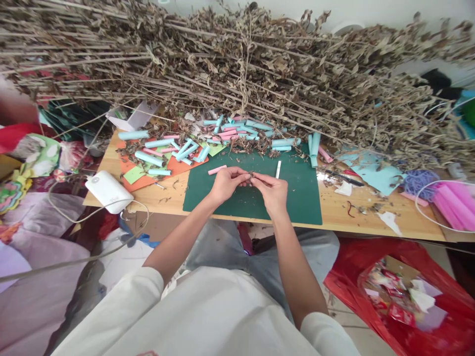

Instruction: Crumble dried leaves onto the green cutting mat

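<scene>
My left hand and my right hand meet above a dark green mat with their fingertips pinched together. Between them is a small brown bit of dried leaf, mostly covered by the fingers. Just beyond my left hand lies a rolled pink paper tube. A slim white stick lies on the mat beyond my right hand. Leaf crumbs are scattered across the mat.
Blue paper tubes and pink ones pile up behind the mat. A large bundle of dried stalks spans the back. A white corded device sits at the left edge. Right of my legs hangs a red rubbish bag.
</scene>
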